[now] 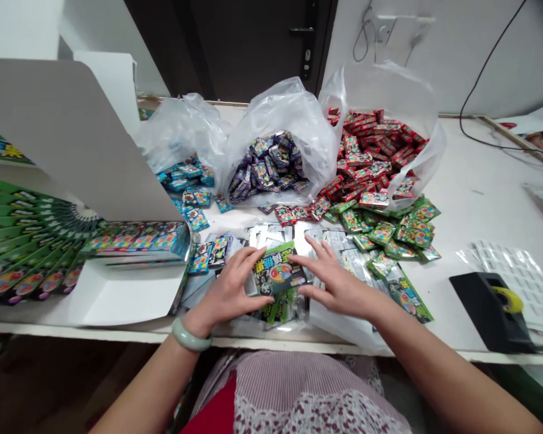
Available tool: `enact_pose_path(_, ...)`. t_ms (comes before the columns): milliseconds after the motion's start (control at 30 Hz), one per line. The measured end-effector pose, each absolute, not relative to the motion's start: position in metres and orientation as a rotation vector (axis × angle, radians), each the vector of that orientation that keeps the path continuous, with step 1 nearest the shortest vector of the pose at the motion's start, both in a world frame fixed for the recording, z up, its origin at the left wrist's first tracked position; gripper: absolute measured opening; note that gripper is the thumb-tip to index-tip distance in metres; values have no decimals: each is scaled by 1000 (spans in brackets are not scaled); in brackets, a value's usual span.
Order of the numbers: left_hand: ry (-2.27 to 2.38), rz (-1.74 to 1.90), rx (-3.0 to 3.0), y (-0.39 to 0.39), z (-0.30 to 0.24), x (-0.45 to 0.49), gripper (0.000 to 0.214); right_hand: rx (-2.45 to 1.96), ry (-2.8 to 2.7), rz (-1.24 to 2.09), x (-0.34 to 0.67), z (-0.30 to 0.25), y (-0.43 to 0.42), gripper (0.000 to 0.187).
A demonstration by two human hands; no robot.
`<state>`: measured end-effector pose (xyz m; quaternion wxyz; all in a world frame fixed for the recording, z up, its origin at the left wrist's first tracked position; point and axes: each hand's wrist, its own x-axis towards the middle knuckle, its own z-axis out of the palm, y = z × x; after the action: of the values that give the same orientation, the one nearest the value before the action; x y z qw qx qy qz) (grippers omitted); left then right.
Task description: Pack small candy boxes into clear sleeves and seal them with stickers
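A printed green-and-black card (278, 271) lies between my hands, close to the table's front edge. My left hand (233, 286) grips its left side, with the fingers along the top and the thumb at the lower edge. Beside the card's right end, my right hand (337, 280) has its fingers spread, the tips at or very near the edge. Another green printed piece (276, 310) shows just under the card, on clear plastic sleeves. To the left of my left hand are a small blue packet (201, 258) and a purple packet (220, 250).
Plastic bags hold blue packets (185, 175), purple packets (269, 166) and red packets (375, 150). Loose green packets (402, 229) lie at right. An open white box (127, 295) and fanned green cards (31, 241) stand left. A tape dispenser (489, 307) sits far right.
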<state>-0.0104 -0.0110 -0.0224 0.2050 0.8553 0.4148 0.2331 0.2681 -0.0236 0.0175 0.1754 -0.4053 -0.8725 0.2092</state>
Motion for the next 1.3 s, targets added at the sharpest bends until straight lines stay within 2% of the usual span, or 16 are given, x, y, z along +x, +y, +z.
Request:
enact_pose_path(133,1213,647,2351,-8,-25,-15,91,-1301,-2272,599,280,3,22,37)
enact_pose_path(233,1280,657,2361,-5,-23,-24,87,-1767,-1992,374,303,-17,83,27)
enact_pose_path(433,1324,636,2374,-7,-24,-29,88,-1906,-1900,232,311,-51,149,58)
enact_pose_path(500,1354,633,2362,-8,-26,-31,87,-1903,-1873,230,309,-56,153,56)
enact_pose_path(667,1370,690,2376,-7,-29,-38,85,-1817,-1835,373,316,-50,153,33)
enact_pose_path(933,1403,703,2397,-6,-26,-38,82,-1904,-1875,447,315,-19,102,18)
enact_pose_path(1133,1291,636,2417,-8,-27,-21,85,-1941,-1920,586,298,-12,102,35)
enact_pose_path(1267,1341,641,2422,-12,-26,-30,85,-1832,-1961,720,318,-11,96,32)
enact_pose_path(1300,1354,645,2424,-13,-26,-33,85,-1779,-2013,737,324,-13,93,36)
